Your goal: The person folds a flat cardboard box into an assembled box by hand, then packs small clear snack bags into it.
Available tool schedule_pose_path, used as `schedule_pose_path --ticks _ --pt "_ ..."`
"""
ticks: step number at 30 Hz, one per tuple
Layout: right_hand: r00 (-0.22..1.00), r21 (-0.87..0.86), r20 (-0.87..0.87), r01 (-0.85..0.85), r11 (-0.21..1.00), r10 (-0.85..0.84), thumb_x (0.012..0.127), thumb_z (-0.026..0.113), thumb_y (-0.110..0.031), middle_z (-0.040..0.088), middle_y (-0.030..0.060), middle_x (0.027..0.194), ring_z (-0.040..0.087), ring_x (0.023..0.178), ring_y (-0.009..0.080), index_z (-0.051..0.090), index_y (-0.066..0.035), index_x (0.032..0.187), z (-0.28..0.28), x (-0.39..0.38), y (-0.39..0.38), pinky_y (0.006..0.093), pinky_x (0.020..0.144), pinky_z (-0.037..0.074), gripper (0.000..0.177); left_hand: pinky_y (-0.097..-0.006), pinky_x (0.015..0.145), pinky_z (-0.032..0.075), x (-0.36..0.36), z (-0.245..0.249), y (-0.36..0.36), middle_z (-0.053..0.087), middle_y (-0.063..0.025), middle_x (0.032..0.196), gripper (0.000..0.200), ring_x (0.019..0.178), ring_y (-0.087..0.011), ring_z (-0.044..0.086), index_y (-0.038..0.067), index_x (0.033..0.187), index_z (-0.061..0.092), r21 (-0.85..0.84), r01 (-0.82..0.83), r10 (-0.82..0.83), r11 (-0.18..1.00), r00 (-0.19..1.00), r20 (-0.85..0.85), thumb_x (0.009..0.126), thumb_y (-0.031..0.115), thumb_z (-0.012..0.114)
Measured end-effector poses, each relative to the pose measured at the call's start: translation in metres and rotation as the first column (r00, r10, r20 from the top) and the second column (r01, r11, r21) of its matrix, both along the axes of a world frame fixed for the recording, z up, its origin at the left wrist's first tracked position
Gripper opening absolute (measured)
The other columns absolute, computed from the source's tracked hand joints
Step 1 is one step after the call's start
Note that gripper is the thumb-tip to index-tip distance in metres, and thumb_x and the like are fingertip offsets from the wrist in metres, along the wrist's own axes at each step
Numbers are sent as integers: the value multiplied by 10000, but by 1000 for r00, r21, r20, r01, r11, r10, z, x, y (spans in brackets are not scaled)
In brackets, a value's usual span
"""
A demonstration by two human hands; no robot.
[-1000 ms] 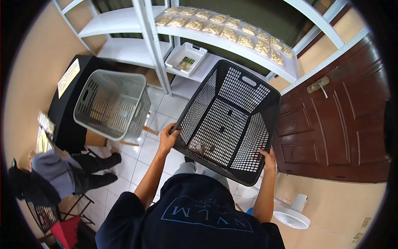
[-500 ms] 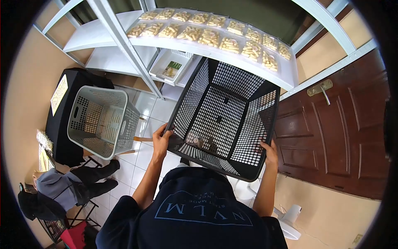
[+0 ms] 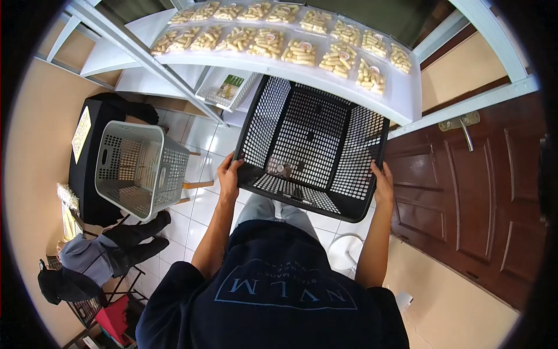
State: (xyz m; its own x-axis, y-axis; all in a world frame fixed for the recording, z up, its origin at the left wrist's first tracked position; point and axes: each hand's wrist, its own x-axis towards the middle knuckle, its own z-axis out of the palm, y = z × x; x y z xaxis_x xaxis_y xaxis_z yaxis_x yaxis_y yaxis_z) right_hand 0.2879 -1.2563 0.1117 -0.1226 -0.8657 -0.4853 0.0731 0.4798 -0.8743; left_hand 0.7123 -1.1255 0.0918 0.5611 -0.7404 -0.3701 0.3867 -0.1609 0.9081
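Note:
A large black perforated basket (image 3: 311, 136) hangs in front of me, its far end under the edge of the white shelf. My left hand (image 3: 229, 173) grips its left rim near the corner, and my right hand (image 3: 382, 179) is wrapped round the right rim. Inside the basket, near its close end, lies a small clear packet (image 3: 279, 169). Two rows of clear packs of pale finger-shaped pieces (image 3: 266, 43) lie on the white shelf (image 3: 401, 103) above the basket.
A grey basket (image 3: 165, 174) stands at the left beside a black-draped table (image 3: 81, 180). A seated person (image 3: 93, 256) is at the lower left. Further back, a white tray (image 3: 247, 93) sits on a lower shelf. The brown door (image 3: 459, 203) and a fan (image 3: 403, 301) are at the right.
The black basket has moved back and slightly closer to the shelf, now sitting more level, with both hands still on it. The view has shifted nearer to the shelf.

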Motion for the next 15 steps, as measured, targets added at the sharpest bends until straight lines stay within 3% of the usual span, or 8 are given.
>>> schedule_pose_path --ticks 3,5,6,7,9,11,13,15 --pt "994 -126 -88 -68 990 57 891 677 -153 637 89 1151 585 1049 168 541 25 1295 2 -4 -2 286 883 475 461 -255 814 485 -2 6 -18 669 -77 1007 346 885 -143 616 -37 1170 637 10 0 0 1000 1000 -25 829 -6 588" --pt "974 -168 -220 -87 982 48 900 663 -156 661 119 1123 606 1042 180 594 14 1234 16 1 -1 309 891 485 381 -261 809 481 -1 7 -27 655 -64 990 312 874 -135 605 -29 1166 628 -5 31 -31 999 999 -33 860 12 591" --pt "852 -157 -521 -153 976 49 895 666 -153 672 139 1097 624 1027 199 622 10 1188 27 3 0 315 890 491 338 -260 807 479 -1 8 -31 650 -60 996 294 879 -133 601 -22 1164 622 -3 35 -35 999 998 -49 875 25 591" --pt "639 -126 -768 -211 969 40 889 670 -149 684 159 1072 642 1012 217 650 6 1141 44 8 -2 322 889 497 297 -258 806 477 -1 11 -35 644 -57 1002 277 884 -130 597 -16 1162 615 -3 39 -39 999 997 -67 891 37 591" --pt "636 -210 -770 -175 962 -53 855 705 -148 694 188 1021 667 977 280 680 10 1060 103 46 -14 349 893 504 259 -256 818 464 0 12 -39 629 -44 1002 242 897 -122 579 2 1146 595 -23 66 -69 998 991 -112 909 52 584" --pt "751 -350 -647 -140 926 -131 804 763 -175 691 185 1031 661 985 327 666 13 1087 138 77 -35 375 912 498 354 -270 814 484 5 5 -40 613 -50 1033 276 925 -145 591 20 1169 564 -33 104 -107 994 989 -97 906 90 608" --pt "645 -521 -735 -340 783 -209 769 803 -212 609 196 1229 585 1134 351 614 -28 1212 159 111 -67 407 981 458 515 -278 830 480 6 9 -43 605 -52 1045 269 933 -145 583 27 1162 544 -35 122 -125 992 986 -112 915 115 604" --pt "559 -563 -797 -552 615 -228 710 842 -359 425 198 1435 398 1322 408 502 -159 1377 158 144 -101 548 1058 364 775 -275 847 470 8 7 -40 597 -56 1043 268 950 -139 570 25 1161 542 -10 152 -152 988 980 -127 920 124 604"
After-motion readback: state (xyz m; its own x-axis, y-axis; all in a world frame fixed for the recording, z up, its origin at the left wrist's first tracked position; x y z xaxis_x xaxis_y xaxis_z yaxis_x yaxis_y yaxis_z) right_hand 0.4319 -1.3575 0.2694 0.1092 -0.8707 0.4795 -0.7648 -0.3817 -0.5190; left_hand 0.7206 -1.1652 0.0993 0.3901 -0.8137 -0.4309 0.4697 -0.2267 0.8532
